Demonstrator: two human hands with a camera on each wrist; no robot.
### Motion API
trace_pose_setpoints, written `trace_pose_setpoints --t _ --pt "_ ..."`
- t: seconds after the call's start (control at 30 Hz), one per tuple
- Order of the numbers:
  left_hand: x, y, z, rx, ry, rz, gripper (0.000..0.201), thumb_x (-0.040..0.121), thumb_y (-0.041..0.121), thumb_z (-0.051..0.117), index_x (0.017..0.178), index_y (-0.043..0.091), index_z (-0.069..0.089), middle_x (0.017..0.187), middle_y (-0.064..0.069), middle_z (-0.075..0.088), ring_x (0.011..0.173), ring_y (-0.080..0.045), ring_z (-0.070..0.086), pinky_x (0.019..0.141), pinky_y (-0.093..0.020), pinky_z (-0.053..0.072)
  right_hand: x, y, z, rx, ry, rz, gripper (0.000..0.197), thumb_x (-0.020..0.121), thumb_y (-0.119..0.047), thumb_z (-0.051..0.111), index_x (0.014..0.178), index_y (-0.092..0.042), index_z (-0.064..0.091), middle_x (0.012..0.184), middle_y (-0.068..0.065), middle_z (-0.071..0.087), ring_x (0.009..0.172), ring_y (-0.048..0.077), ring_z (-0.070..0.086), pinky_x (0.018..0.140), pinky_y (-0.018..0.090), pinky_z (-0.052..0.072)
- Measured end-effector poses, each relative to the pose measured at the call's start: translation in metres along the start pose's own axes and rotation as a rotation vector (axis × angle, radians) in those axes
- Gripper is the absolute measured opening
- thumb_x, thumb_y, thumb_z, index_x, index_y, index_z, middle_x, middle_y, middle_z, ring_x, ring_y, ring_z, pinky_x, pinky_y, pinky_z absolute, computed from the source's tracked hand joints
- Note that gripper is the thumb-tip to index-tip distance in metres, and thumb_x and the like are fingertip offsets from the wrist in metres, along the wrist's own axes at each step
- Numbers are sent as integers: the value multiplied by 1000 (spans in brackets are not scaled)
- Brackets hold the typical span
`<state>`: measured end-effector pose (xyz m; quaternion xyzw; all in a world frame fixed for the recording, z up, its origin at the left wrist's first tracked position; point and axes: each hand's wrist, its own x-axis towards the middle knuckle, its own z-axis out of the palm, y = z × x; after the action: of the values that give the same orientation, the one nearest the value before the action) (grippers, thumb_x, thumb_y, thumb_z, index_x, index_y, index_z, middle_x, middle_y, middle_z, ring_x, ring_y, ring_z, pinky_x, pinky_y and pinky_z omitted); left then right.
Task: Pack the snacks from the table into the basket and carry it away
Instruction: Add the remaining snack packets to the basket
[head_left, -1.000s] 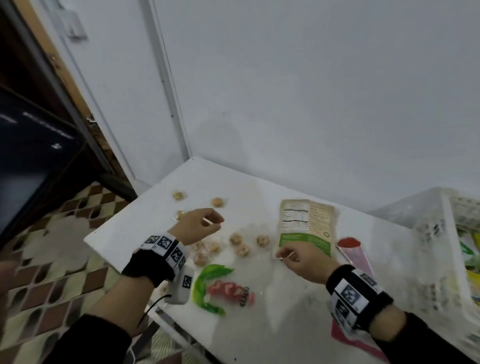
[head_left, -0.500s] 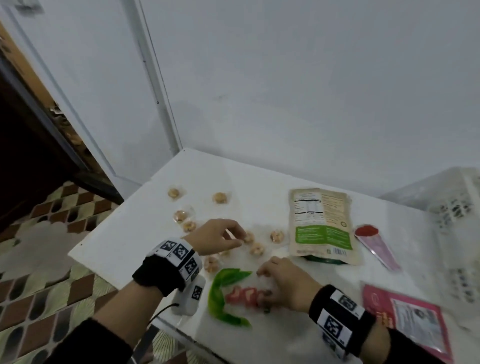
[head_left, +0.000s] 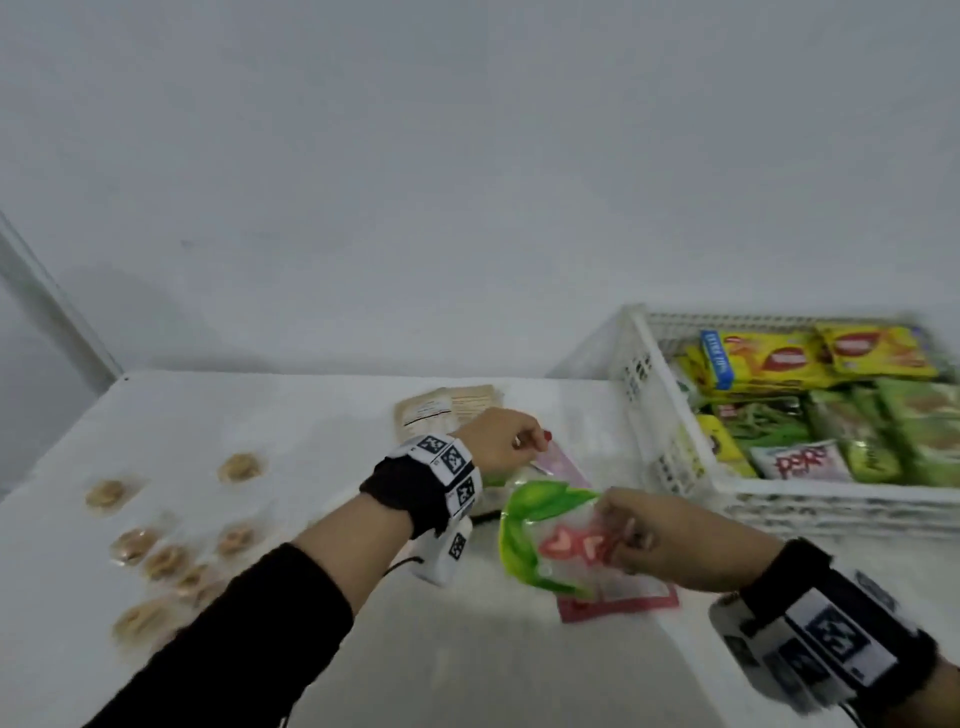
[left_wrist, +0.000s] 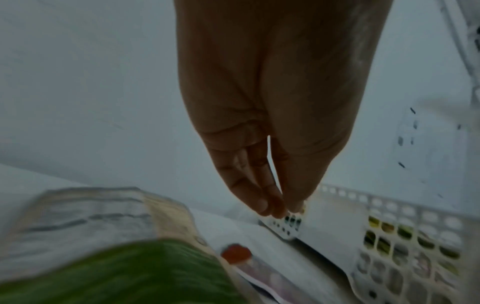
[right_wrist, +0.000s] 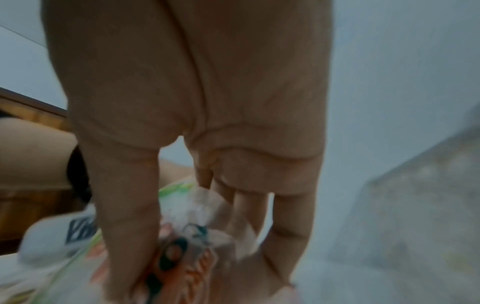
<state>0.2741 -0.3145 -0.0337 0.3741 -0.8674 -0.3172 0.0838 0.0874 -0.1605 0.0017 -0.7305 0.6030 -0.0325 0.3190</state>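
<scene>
My right hand (head_left: 623, 540) grips a clear packet with green edges and red hearts (head_left: 540, 525), held just above the white table (head_left: 291, 415). The right wrist view shows thumb and fingers of that hand (right_wrist: 202, 267) clamped on the crinkled packet (right_wrist: 187, 205). My left hand (head_left: 524, 441) hovers over a beige and green pouch (head_left: 452, 405), its fingertips (left_wrist: 270, 207) drawn together with nothing seen between them. The white lattice basket (head_left: 670, 415) stands to the right, holding several yellow and green snack packs.
A pink sachet with a red top (head_left: 563, 465) lies between the pouch and the basket. A flat red packet (head_left: 613, 605) lies under the lifted one. Several small wrapped cookies (head_left: 166, 561) are scattered at the table's left. A white wall runs behind.
My right hand has lifted the green packet off the table and carried it right, toward the basket. My left hand left the cookies and moved right over the beige pouch. The view swung right.
</scene>
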Motion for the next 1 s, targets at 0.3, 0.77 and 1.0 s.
trace_pose_setpoints --t 0.3,0.77,1.0 --pt "69 19 61 512 -218 -168 54 92 37 56 143 31 40 142 0 43 127 -23 39 107 -30 33 -109 113 -150 87 438 192 33 87 -17 66 105 -38 48 86 -7 63 73 9 62 66 21 47" --pt "69 75 13 27 531 -230 30 88 42 63 91 13 64 84 -1 68 78 -20 66 66 -21 48 1 212 -186 -303 68 315 38 92 -13 60 126 -16 45 118 2 58 88 15 56 61 19 44" --pt "110 166 -18 49 446 -58 40 76 57 68 98 23 67 86 8 66 74 -8 61 65 -21 46 -20 216 -209 -285 254 266 46 91 -38 61 130 -16 50 127 5 56 111 24 55 85 29 43"
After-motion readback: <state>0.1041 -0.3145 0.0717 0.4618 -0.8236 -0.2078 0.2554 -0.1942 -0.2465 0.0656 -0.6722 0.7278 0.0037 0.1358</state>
